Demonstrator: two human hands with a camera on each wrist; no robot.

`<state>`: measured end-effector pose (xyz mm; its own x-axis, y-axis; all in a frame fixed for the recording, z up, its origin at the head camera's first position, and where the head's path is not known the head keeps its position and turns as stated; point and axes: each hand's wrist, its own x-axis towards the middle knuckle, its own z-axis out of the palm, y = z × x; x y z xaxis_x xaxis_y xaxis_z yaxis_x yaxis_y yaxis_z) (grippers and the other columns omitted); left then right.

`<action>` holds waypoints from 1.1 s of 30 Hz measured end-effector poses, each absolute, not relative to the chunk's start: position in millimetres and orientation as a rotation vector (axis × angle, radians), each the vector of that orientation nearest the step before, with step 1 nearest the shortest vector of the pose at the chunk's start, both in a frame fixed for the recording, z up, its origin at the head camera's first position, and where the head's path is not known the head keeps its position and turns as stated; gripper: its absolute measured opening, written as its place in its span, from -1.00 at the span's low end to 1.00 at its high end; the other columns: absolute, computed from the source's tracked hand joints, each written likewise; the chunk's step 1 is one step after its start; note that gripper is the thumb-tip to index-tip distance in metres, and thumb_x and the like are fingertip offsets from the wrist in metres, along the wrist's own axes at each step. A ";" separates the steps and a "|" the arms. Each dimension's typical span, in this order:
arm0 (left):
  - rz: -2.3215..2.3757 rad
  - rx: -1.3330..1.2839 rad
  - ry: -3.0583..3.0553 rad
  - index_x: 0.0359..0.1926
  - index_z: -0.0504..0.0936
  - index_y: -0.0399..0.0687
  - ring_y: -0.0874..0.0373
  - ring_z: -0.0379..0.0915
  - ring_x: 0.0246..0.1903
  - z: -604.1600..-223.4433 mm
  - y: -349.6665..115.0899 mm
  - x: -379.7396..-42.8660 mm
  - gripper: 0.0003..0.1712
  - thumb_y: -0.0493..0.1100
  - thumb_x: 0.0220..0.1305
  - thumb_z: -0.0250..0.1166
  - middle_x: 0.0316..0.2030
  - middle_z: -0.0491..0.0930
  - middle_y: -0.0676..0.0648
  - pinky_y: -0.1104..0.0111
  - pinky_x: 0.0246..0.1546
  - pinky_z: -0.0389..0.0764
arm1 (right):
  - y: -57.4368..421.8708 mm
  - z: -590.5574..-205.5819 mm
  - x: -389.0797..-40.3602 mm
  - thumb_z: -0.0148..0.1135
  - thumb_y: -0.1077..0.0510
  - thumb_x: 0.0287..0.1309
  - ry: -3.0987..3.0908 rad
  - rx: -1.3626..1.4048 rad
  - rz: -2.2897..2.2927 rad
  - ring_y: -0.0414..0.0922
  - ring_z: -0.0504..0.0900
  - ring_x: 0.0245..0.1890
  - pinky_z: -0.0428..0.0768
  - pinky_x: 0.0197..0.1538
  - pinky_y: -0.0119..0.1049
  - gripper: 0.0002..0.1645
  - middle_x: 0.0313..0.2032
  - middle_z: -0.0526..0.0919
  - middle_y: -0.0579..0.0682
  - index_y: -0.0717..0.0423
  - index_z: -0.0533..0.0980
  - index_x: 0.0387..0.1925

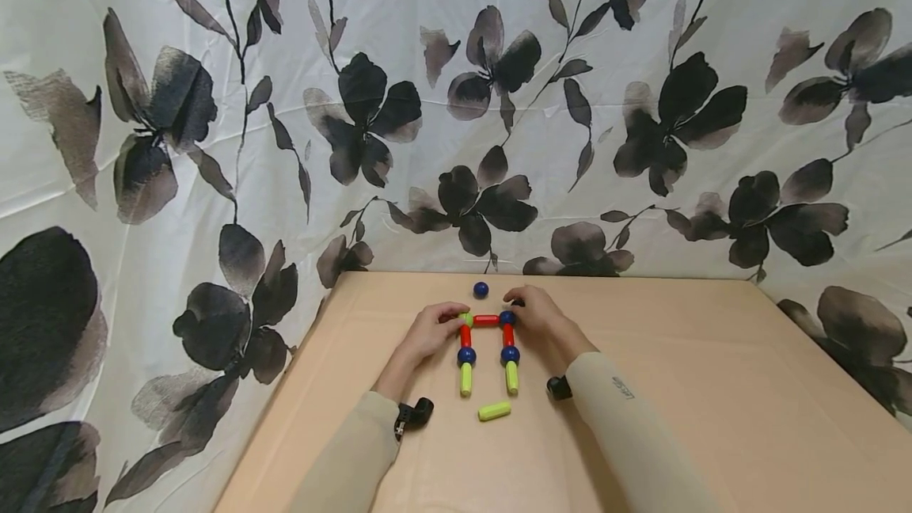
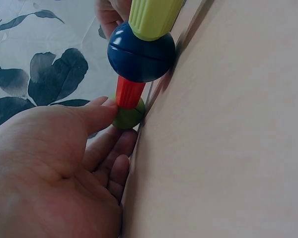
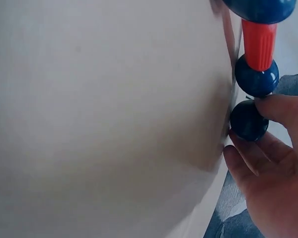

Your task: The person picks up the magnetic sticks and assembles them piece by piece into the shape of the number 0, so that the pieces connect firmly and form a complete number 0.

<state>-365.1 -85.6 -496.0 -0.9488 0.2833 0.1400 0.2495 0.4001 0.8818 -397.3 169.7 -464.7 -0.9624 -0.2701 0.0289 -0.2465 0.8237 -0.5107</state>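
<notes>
A U-shaped frame of magnetic-looking rods and balls lies on the table. Its top is a red rod (image 1: 487, 321) between a green ball (image 1: 466, 319) and a blue corner ball (image 1: 507, 317). Each side has a red rod, a blue ball (image 2: 141, 52) and a yellow-green rod (image 1: 466, 380). My left hand (image 1: 433, 331) pinches the green ball between thumb and fingers at the top left corner. With thumb and fingertips, my right hand (image 1: 543, 317) holds a separate blue ball (image 3: 249, 121) close beside the corner ball; whether they touch I cannot tell.
One loose blue ball (image 1: 480, 290) sits near the table's far edge, beyond the frame. A loose yellow-green rod (image 1: 495, 411) lies on the near side. Behind the wooden table (image 1: 677, 386) hangs a floral cloth (image 1: 549, 149).
</notes>
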 end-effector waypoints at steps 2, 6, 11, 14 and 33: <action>1.632 0.505 2.608 0.21 0.70 -0.08 0.04 0.56 0.03 -497.1 -86.3 -365.1 -0.67 -0.24 0.50 0.26 0.11 0.72 -0.06 0.08 0.22 0.57 | 171.7 -465.9 -396.5 0.23 0.28 0.44 2.949 -0.431 -0.802 0.07 0.60 0.13 0.51 0.37 0.06 -0.69 0.15 0.68 0.14 0.13 0.67 0.14; 1.641 0.514 2.607 0.20 0.70 -0.08 0.06 0.56 0.01 -499.3 -87.7 -365.1 -0.68 -0.24 0.50 0.26 0.10 0.72 -0.06 0.11 0.20 0.58 | 176.8 -468.9 -394.7 0.28 0.31 0.39 2.958 -0.436 -0.782 0.06 0.63 0.12 0.54 0.35 0.07 -0.67 0.12 0.71 0.13 0.16 0.67 0.13; 1.650 0.507 2.591 0.21 0.70 -0.08 0.08 0.55 0.01 -500.6 -87.0 -364.7 -0.67 -0.23 0.50 0.27 0.10 0.71 -0.06 0.16 0.18 0.59 | 185.2 -471.2 -390.8 0.38 0.24 0.32 2.994 -0.406 -0.762 0.11 0.61 0.14 0.53 0.35 0.10 -0.62 0.13 0.70 0.15 0.18 0.66 0.15; 1.639 0.516 2.600 0.21 0.70 -0.09 0.07 0.56 0.01 -501.5 -86.1 -364.3 -0.67 -0.24 0.50 0.27 0.10 0.71 -0.07 0.15 0.17 0.60 | 190.7 -471.6 -387.1 0.43 0.17 0.29 3.028 -0.399 -0.733 0.13 0.61 0.13 0.52 0.35 0.12 -0.58 0.13 0.69 0.17 0.21 0.65 0.14; 1.627 0.505 2.612 0.20 0.70 -0.07 0.06 0.55 0.02 -497.8 -86.3 -365.4 -0.68 -0.23 0.50 0.27 0.10 0.71 -0.06 0.15 0.19 0.58 | 213.5 -451.0 -330.7 0.54 0.13 0.18 3.085 -0.636 -0.847 -0.07 0.57 -0.16 0.68 0.02 -0.10 -0.52 -0.12 0.66 0.01 0.14 0.67 0.13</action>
<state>-365.4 -86.3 -497.8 -0.9474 0.2831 0.1494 0.2589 0.4033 0.8777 -330.7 213.5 -451.0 -0.9171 -0.3365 0.2140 -0.3986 0.7900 -0.4659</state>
